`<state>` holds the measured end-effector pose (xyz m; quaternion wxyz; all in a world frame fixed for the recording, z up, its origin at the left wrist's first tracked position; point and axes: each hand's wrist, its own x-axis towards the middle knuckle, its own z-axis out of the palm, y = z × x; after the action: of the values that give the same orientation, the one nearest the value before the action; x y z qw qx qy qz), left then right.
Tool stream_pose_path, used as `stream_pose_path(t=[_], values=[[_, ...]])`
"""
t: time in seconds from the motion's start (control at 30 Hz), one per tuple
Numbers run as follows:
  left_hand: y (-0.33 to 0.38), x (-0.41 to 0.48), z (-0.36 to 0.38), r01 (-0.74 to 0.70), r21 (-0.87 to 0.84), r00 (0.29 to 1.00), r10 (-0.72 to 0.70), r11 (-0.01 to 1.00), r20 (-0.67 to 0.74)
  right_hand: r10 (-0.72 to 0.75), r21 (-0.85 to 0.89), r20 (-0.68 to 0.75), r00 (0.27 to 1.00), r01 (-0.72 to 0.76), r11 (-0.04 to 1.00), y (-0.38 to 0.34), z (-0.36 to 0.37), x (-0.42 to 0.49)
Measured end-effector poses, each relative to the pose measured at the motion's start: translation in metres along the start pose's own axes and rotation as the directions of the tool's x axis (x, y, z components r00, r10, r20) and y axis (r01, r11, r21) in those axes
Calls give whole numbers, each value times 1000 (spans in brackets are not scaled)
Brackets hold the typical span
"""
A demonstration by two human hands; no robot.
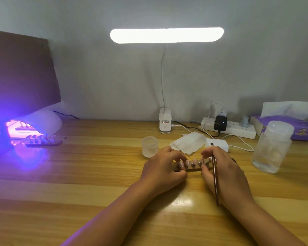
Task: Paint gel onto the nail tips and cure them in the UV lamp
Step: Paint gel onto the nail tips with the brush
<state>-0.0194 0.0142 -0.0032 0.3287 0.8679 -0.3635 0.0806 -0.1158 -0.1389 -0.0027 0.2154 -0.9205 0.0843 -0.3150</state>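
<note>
A holder strip [194, 166] with several pink nail tips on metal studs lies on the wooden table [96, 174] in front of me. My left hand [163, 168] pinches its left end, and my right hand [224, 172] pinches its right end. That right hand also holds a thin brush [215, 180], its bristles pointing away from me. At far left a white UV lamp [43, 124] glows purple. One strip of tips [23, 128] sits inside it, another strip [44, 142] lies just in front.
A small clear jar [150, 146] stands left of a folded tissue [187, 142] and a white box [219, 144]. A large lidded jar [272, 146] stands at right. At the back are a desk lamp [165, 121], power strip [238, 128] with cables, and purple tissue box [295, 126].
</note>
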Motion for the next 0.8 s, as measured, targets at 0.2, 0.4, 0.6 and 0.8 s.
stream_pose_path(t=[0.2, 0.4, 0.6, 0.8], values=[[1, -1, 0, 16, 46, 999, -14, 999, -36, 85, 40, -46, 995, -84, 996, 5, -3, 0], [2, -1, -1, -7, 35, 999, 8, 999, -44, 105, 77, -56, 993, -101, 992, 7, -3, 2], [2, -1, -1, -15, 46, 998, 18, 999, -58, 90, 63, -58, 994, -87, 994, 7, -2, 2], [2, -1, 0, 5, 41, 998, -2, 999, -55, 85, 60, -61, 995, -81, 995, 6, -3, 2]])
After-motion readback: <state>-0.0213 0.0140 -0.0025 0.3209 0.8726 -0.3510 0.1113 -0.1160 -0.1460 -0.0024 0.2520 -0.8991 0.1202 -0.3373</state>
